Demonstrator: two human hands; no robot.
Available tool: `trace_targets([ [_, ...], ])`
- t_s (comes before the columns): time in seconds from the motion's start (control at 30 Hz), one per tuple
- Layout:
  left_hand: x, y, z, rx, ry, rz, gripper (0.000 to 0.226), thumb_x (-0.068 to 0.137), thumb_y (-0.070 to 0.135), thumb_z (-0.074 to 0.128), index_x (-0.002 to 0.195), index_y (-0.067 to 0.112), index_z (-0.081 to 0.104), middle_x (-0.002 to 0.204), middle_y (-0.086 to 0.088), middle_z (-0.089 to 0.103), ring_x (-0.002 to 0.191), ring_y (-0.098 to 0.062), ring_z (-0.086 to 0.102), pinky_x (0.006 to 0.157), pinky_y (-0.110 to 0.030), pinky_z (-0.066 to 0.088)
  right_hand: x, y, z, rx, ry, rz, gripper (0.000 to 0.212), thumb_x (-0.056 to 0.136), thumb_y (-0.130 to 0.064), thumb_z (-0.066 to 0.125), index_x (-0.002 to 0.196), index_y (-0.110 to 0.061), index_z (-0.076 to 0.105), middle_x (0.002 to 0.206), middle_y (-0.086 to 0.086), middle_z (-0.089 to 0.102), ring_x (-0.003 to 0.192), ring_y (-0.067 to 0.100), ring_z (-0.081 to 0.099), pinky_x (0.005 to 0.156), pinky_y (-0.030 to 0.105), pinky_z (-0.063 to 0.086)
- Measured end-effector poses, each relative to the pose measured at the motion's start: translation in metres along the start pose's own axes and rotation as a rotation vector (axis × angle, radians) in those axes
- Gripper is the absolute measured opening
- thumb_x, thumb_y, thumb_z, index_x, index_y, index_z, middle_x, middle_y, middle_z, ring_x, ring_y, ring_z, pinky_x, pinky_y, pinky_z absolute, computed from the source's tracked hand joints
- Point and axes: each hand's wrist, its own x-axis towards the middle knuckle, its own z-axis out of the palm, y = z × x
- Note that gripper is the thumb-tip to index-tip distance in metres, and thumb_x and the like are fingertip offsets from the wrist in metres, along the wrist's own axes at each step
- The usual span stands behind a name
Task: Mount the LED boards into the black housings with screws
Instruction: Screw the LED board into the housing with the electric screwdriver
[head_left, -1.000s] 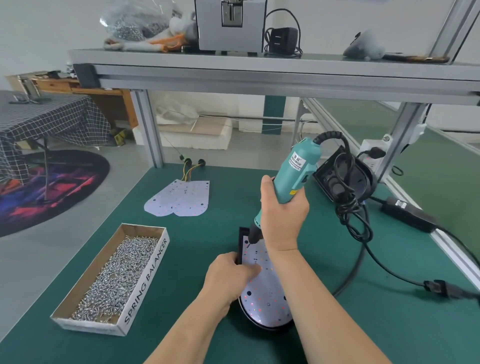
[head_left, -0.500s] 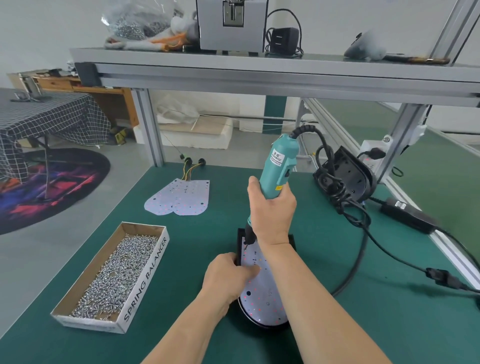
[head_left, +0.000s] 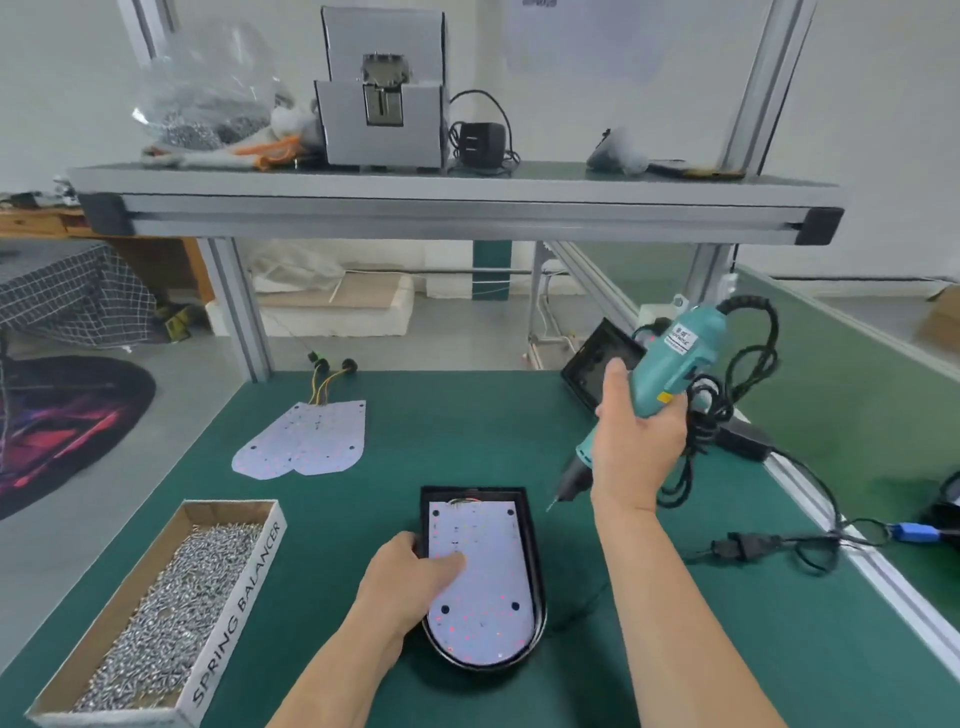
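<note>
A white LED board (head_left: 483, 587) lies inside a black housing (head_left: 535, 571) near the front of the green bench. My left hand (head_left: 410, 577) grips the housing's left edge, thumb pressing on the board. My right hand (head_left: 636, 441) holds a teal electric screwdriver (head_left: 670, 364) in the air to the right of the housing, its bit (head_left: 551, 504) pointing down-left and clear of the board. Two more LED boards (head_left: 304, 441) with yellow wires lie further back on the left. A cardboard box of screws (head_left: 166, 613) sits at the front left.
Another black housing (head_left: 597, 364) leans at the back right, beside the screwdriver's coiled black cable (head_left: 727, 395). A power plug and cord (head_left: 748, 548) lie on the mat to the right. An aluminium shelf (head_left: 457, 208) spans overhead.
My right hand has lifted the screwdriver off the board's top left corner and swung it up and to the right. My left hand stays on the housing.
</note>
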Motion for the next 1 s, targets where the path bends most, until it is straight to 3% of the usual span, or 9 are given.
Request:
trace_targets([
  [0.13, 0.007, -0.001, -0.001, -0.04, -0.046, -0.015, 0.014, 0.073, 0.018, 0.076, 0.084, 0.009, 0.073, 0.075, 0.001, 0.077, 0.073, -0.021, 0.074, 0.067, -0.03, 0.057, 0.035, 0.035, -0.054, -0.159, 0.096, 0.136, 0.024, 0.086, -0.048, 0.068, 0.089, -0.033, 0.05, 0.088, 0.005, 0.069, 0.077, 0.022, 0.066, 0.07, 0.038, 0.054],
  [0.23, 0.01, -0.003, -0.001, -0.06, -0.054, -0.018, 0.004, 0.081, 0.009, 0.075, 0.085, 0.007, 0.075, 0.081, -0.004, 0.078, 0.077, -0.024, 0.075, 0.072, -0.033, 0.058, 0.052, 0.053, -0.081, -0.227, 0.128, 0.214, 0.032, 0.088, -0.044, 0.066, 0.102, -0.022, 0.048, 0.092, 0.006, 0.066, 0.074, 0.019, 0.065, 0.057, 0.03, 0.044],
  [0.37, 0.015, -0.004, 0.001, -0.093, -0.04, -0.025, 0.002, 0.085, 0.005, 0.073, 0.086, 0.007, 0.075, 0.081, -0.005, 0.078, 0.079, -0.026, 0.075, 0.078, -0.037, 0.059, 0.068, 0.071, -0.107, -0.363, 0.107, 0.27, 0.039, 0.09, -0.032, 0.067, 0.109, -0.018, 0.037, 0.099, 0.008, 0.06, 0.071, 0.015, 0.057, 0.052, 0.026, 0.038],
  [0.57, 0.017, -0.003, 0.005, -0.127, -0.004, -0.034, 0.004, 0.084, 0.003, 0.074, 0.088, 0.005, 0.074, 0.082, -0.006, 0.078, 0.082, -0.03, 0.075, 0.081, -0.041, 0.058, 0.083, 0.082, -0.126, -0.758, -0.051, 0.331, 0.047, 0.086, -0.025, 0.076, 0.111, -0.004, 0.042, 0.118, 0.018, 0.05, 0.073, 0.03, 0.055, 0.068, 0.039, 0.045],
  [0.7, 0.016, -0.003, 0.005, -0.147, 0.002, -0.028, 0.008, 0.084, 0.003, 0.074, 0.092, 0.005, 0.073, 0.081, -0.007, 0.078, 0.079, -0.03, 0.075, 0.072, -0.036, 0.058, 0.079, 0.08, -0.121, -1.008, -0.094, 0.213, 0.06, 0.084, -0.026, 0.077, 0.125, 0.001, 0.043, 0.122, 0.02, 0.042, 0.106, 0.039, 0.049, 0.077, 0.045, 0.047],
  [0.8, 0.015, -0.003, 0.006, -0.158, 0.002, -0.02, 0.011, 0.084, 0.003, 0.074, 0.094, 0.004, 0.072, 0.081, -0.008, 0.078, 0.077, -0.03, 0.075, 0.072, -0.038, 0.059, 0.078, 0.079, -0.119, -1.104, -0.091, 0.088, 0.073, 0.081, -0.023, 0.08, 0.136, 0.001, 0.04, 0.134, 0.02, 0.04, 0.123, 0.038, 0.039, 0.097, 0.049, 0.045],
  [0.87, 0.014, -0.003, 0.007, -0.163, 0.0, -0.018, 0.012, 0.084, 0.004, 0.074, 0.095, 0.004, 0.072, 0.082, -0.008, 0.078, 0.077, -0.03, 0.076, 0.072, -0.038, 0.058, 0.079, 0.078, -0.115, -1.178, -0.107, -0.039, 0.078, 0.079, -0.018, 0.081, 0.143, -0.002, 0.039, 0.143, 0.019, 0.038, 0.133, 0.037, 0.034, 0.112, 0.048, 0.033],
  [0.93, 0.014, -0.003, 0.007, -0.166, 0.001, -0.015, 0.012, 0.084, 0.004, 0.075, 0.096, 0.004, 0.072, 0.082, -0.008, 0.078, 0.076, -0.029, 0.076, 0.07, -0.037, 0.058, 0.081, 0.078, -0.107, -1.241, -0.147, -0.196, 0.075, 0.081, -0.015, 0.079, 0.145, -0.006, 0.041, 0.144, 0.016, 0.041, 0.135, 0.035, 0.035, 0.116, 0.044, 0.027],
  [1.0, 0.014, -0.003, 0.007, -0.17, 0.003, -0.016, 0.013, 0.083, 0.005, 0.075, 0.096, 0.004, 0.072, 0.081, -0.008, 0.078, 0.075, -0.029, 0.076, 0.069, -0.036, 0.058, 0.083, 0.078, -0.096, -1.341, -0.265, -0.313, 0.052, 0.087, -0.024, 0.072, 0.133, -0.008, 0.053, 0.13, 0.011, 0.054, 0.123, 0.032, 0.047, 0.107, 0.04, 0.036],
])
